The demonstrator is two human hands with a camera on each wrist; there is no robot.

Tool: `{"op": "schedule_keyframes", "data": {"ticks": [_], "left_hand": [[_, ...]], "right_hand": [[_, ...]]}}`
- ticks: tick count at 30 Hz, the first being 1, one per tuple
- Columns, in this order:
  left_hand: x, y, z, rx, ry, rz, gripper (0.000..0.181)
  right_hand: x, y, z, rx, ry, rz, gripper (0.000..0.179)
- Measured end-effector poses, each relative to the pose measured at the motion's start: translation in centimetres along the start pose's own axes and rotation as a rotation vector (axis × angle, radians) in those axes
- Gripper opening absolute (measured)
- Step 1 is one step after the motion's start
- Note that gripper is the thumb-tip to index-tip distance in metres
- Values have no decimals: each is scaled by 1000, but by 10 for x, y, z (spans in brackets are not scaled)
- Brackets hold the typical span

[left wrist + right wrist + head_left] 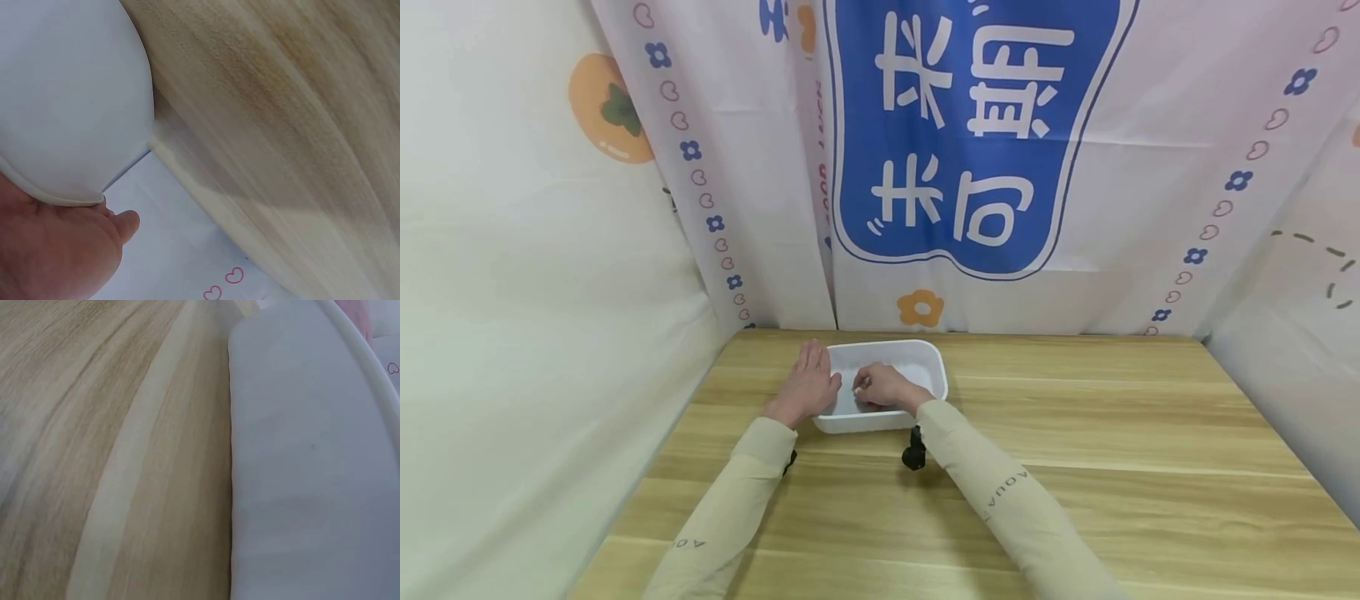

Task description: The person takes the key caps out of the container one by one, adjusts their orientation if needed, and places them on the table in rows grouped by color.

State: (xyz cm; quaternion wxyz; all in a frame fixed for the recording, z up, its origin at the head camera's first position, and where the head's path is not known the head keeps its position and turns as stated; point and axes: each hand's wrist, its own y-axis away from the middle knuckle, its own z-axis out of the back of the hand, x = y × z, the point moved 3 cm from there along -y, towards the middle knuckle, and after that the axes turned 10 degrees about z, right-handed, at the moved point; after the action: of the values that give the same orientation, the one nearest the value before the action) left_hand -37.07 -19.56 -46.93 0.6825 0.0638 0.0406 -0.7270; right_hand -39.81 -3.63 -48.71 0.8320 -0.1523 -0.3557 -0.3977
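Note:
A white rectangular tray [880, 421] with rounded corners stands on the wooden table. My left hand [803, 389] rests on the tray's left rim, its fingers straight and pointing away from me, its thumb toward the inside. In the left wrist view the palm [59, 250] presses against the rim. Inside the tray, my right hand [886, 386] has its fingers curled, thumb and forefinger together. A small pale thing [859, 387] shows at these fingertips, too small to name. Only the tray's outer wall [306, 462] and part of the left hand appear in the right wrist view; the right hand is hidden there.
The wooden table [1112, 450] stretches to the right of the tray and in front of it. A printed cloth [775, 192] hangs behind the back edge, and pale cloth walls [535, 333] stand at both sides. A black wrist camera mount [913, 451] is under the right wrist.

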Motion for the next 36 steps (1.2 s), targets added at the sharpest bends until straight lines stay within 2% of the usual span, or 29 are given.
{"op": "schedule_keyframes", "data": {"ticks": [5, 13, 22, 36], "left_hand": [[-2, 1, -1, -3, 4, -4, 68], [-2, 2, -1, -5, 2, -7, 68], [-2, 1, -1, -3, 11, -1, 68], [-2, 2, 2, 10, 12, 0, 69]], "right_hand": [[-2, 2, 1, -21, 9, 12, 18], [-1, 5, 13, -100, 32, 62, 20], [3, 10, 23, -98, -19, 83, 25], [15, 26, 42, -118, 14, 110, 30]]}}
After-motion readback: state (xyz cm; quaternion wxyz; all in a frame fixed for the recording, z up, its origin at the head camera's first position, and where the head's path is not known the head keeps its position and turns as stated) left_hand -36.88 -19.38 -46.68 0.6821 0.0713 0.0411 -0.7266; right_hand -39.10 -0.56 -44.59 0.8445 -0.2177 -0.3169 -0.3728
